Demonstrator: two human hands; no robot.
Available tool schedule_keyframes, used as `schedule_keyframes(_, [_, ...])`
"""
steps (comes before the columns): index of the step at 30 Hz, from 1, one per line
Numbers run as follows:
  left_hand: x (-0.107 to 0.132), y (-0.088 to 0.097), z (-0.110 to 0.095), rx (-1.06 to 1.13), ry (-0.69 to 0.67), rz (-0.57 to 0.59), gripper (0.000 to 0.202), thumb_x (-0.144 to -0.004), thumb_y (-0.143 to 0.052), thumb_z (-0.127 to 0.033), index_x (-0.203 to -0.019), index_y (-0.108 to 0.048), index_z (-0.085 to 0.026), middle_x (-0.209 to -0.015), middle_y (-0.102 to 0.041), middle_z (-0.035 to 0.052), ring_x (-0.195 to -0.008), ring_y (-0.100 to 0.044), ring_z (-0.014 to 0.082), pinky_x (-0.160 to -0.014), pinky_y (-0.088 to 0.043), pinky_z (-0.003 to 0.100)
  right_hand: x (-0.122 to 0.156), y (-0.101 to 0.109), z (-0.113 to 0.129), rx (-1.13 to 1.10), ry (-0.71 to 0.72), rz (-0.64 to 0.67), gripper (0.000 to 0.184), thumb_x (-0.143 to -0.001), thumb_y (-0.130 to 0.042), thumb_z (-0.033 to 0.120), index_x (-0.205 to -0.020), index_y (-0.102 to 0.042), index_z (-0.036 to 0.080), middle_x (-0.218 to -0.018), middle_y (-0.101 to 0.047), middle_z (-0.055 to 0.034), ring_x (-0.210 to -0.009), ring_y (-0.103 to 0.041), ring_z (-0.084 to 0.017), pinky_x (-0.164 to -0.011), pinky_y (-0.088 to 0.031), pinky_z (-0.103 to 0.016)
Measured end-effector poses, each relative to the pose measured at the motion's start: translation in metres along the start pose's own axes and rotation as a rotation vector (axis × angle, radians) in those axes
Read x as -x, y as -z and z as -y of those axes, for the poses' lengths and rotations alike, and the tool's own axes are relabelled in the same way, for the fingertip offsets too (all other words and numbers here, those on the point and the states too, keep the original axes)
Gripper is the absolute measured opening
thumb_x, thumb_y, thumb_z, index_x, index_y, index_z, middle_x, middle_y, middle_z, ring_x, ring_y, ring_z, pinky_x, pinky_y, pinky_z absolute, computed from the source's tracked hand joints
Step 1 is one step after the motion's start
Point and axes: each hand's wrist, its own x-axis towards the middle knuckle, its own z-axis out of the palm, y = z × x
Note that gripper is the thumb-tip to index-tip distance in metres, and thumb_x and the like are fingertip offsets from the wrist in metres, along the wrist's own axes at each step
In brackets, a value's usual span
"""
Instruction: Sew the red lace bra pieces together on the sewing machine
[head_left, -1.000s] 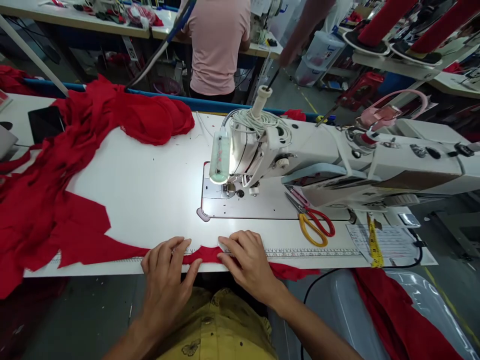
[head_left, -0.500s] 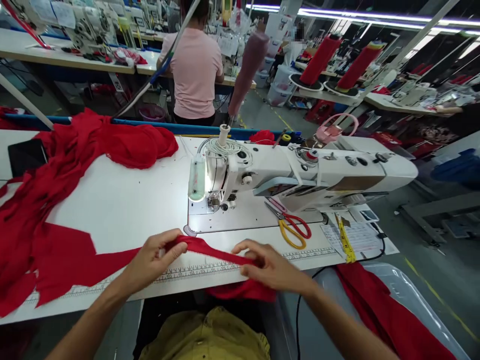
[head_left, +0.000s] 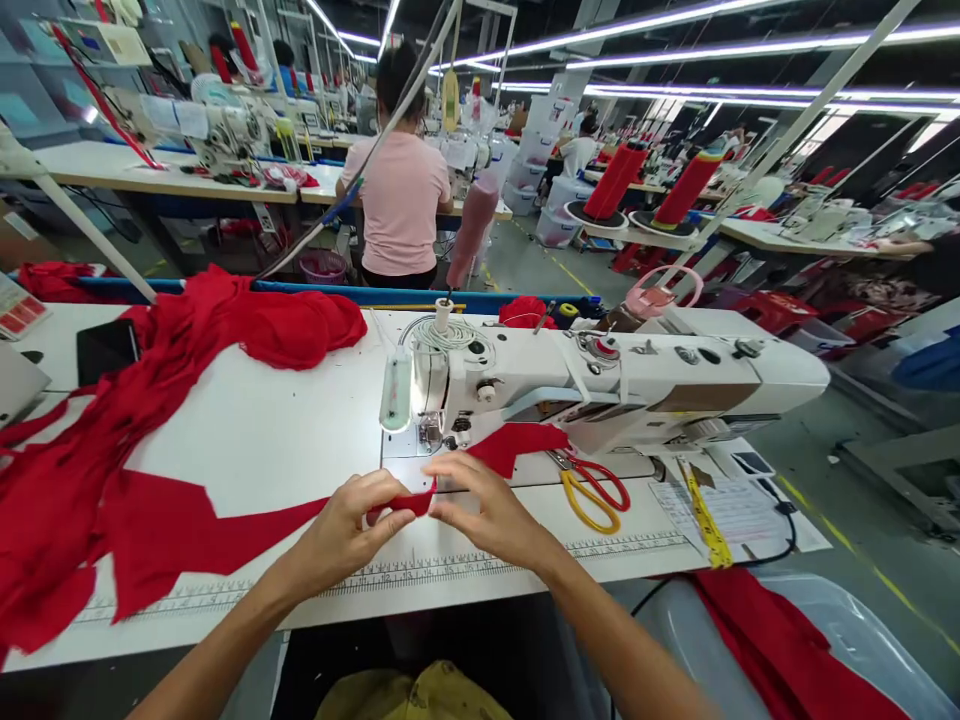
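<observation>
A narrow strip of red fabric (head_left: 414,502) runs between my two hands in front of the sewing machine (head_left: 645,370). My left hand (head_left: 352,525) pinches it between thumb and fingers, with more red fabric trailing left across the table. The thumb and forefinger of my right hand (head_left: 491,510) close on the strip's folded edge, just below the presser foot (head_left: 429,432). Behind that hand, a red fabric piece (head_left: 517,445) lies over the machine bed. Part of the strip is hidden by my fingers.
Scissors (head_left: 592,495) with red and yellow handles lie right of my hands, near a yellow tape measure (head_left: 705,515) on papers. A heap of red fabric (head_left: 172,370) and a black phone (head_left: 107,350) are at left. A plastic bin (head_left: 825,610) stands at right. One person (head_left: 401,200) sits ahead.
My hands have come closer together and nearer the needle area. My right hand moved left along the strip. Red fabric that hung below the table edge now lies on the machine bed.
</observation>
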Motion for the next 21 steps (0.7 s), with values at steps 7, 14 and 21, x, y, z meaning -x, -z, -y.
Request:
schedule_keyframes(7, [0.015, 0.005, 0.004, 0.276, 0.174, -0.076, 0.033, -0.099, -0.045, -0.049, -0.088, -0.060, -0.021, -0.082, -0.055, 0.0003, -0.077, -0.049, 0.0160, -0.068, -0.037, 0.027, -0.020, -0.009, -0.001, -0.417, -0.076, 0.050, 0.019, -0.094, -0.064, 0.038, -0.086, -0.066, 0.021, -0.082, -0.063, -0.0004, -0.080, -0.058, -0.015, -0.074, -0.045, -0.027])
schedule_keyframes(14, [0.000, 0.003, 0.006, 0.349, 0.047, 0.024, 0.029, -0.098, -0.051, -0.043, -0.086, -0.064, -0.020, -0.088, -0.058, 0.0026, -0.086, -0.053, 0.0174, -0.077, -0.040, 0.028, -0.013, -0.014, 0.009, -0.531, -0.041, 0.075, 0.015, -0.093, -0.066, 0.036, -0.090, -0.069, 0.021, -0.087, -0.064, -0.0022, -0.083, -0.061, -0.016, -0.076, -0.049, -0.029])
schedule_keyframes(21, [-0.005, -0.004, 0.005, 0.416, 0.055, -0.016, 0.022, -0.093, -0.060, -0.038, -0.079, -0.061, -0.020, -0.092, -0.060, 0.0031, -0.088, -0.056, 0.0178, -0.074, -0.043, 0.027, -0.013, -0.014, 0.012, -0.503, -0.098, 0.027, 0.023, -0.089, -0.072, 0.038, -0.107, -0.070, 0.025, -0.080, -0.062, 0.0019, -0.077, -0.058, -0.014, -0.075, -0.047, -0.028])
